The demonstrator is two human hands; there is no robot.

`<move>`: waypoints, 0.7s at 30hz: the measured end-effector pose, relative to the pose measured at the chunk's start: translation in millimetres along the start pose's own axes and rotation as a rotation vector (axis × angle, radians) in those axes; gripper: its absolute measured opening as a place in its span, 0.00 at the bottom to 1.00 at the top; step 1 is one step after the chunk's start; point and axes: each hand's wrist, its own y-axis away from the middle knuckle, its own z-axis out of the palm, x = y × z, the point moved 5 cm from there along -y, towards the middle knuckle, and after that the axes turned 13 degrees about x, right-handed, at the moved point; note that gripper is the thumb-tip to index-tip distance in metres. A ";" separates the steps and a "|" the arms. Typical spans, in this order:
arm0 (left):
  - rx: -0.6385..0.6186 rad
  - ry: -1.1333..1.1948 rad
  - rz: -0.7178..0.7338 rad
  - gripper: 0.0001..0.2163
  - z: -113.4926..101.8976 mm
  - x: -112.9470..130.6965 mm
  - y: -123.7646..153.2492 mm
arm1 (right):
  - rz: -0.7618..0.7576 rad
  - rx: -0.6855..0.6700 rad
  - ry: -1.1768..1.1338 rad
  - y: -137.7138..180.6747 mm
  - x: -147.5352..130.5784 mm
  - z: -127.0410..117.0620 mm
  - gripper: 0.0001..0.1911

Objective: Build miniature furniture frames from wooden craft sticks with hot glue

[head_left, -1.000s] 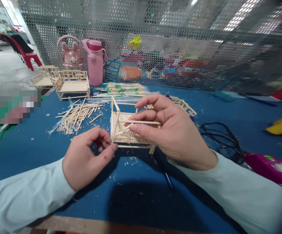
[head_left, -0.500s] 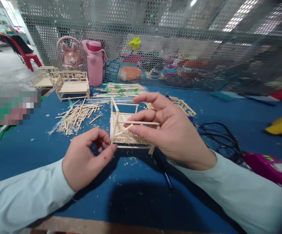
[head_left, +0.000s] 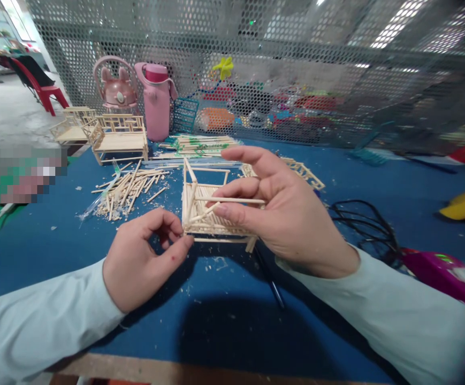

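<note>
Left hand (head_left: 144, 259): pinching the stick frame (head_left: 206, 216) at its near corner.
Right hand (head_left: 292, 219): gripping a thin stick (head_left: 232, 200) across the frame.
Pink bottle (head_left: 157, 104): standing lidded, contents hidden.

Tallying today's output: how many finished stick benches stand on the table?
2: the near bench before the pink bottle, the far bench left of it. The unfinished frame is excluded. Others may be hidden.
</note>
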 end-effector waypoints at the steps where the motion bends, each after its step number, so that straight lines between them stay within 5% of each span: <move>1: 0.000 0.000 -0.002 0.04 0.0 -0.1 0.1 | -0.005 -0.001 0.007 0.0 0.0 0.1 0.28; 21: 0.004 0.031 0.007 0.06 2.2 -3.4 0.5 | 0.154 0.005 -0.064 0.7 0.8 1.7 0.32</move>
